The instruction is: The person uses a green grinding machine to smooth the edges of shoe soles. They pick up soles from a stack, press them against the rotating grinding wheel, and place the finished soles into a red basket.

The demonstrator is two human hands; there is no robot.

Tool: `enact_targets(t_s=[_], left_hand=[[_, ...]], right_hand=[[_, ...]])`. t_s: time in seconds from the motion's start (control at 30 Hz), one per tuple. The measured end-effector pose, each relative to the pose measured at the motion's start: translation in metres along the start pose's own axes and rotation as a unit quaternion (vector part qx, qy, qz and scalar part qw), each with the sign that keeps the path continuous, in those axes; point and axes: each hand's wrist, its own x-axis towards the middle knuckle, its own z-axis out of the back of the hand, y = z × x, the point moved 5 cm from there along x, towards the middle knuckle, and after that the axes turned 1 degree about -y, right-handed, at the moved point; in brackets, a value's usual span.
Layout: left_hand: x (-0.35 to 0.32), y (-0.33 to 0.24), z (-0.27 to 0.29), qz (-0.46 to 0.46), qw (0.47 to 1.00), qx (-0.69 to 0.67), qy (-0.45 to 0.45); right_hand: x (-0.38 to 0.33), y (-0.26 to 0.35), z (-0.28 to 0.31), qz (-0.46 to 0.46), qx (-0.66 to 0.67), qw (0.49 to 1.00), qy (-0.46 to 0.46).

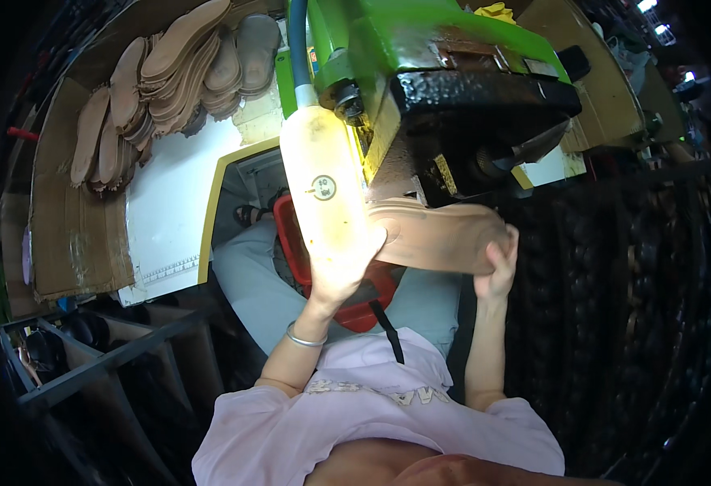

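A brown shoe sole (440, 236) is held crosswise between my two hands, its far edge up against the underside of a green and black machine (485, 93). My left hand (346, 263) grips the sole's left end with the thumb on top; its other fingers are hidden, partly by the bright lamp. Around the sole's right end close the fingers of my right hand (497, 263), thumb over the near face. Just above my left hand hangs a glowing, long lamp (317, 154) on a grey-blue flexible neck (300, 44).
Stacks of brown soles (181, 61) rest on a white table (173, 194) inside a cardboard surround (80, 235) at the far left. A red basket (291, 243) stands between my knees. Metal racks (104, 368) line the lower left; dark, blurred rows (598, 324) fill the right.
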Motion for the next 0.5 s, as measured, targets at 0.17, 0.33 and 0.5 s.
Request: enact_targets(t_s=[0.17,0.33,0.5], left_hand=[[0.003,-0.017,0.020,-0.022,1.000,-0.005,0.006],[-0.006,-0.038,0.053,0.025,0.999,-0.015,-0.014],[-0.039,-0.010,0.093,0.078,0.989,-0.109,-0.068]], right_hand=[[0.046,0.017,-0.050,-0.047,0.001,0.997,0.068],[0.046,0.002,-0.083,-0.092,0.012,0.986,0.139],[0.029,-0.008,-0.107,-0.105,-0.008,0.976,0.191]])
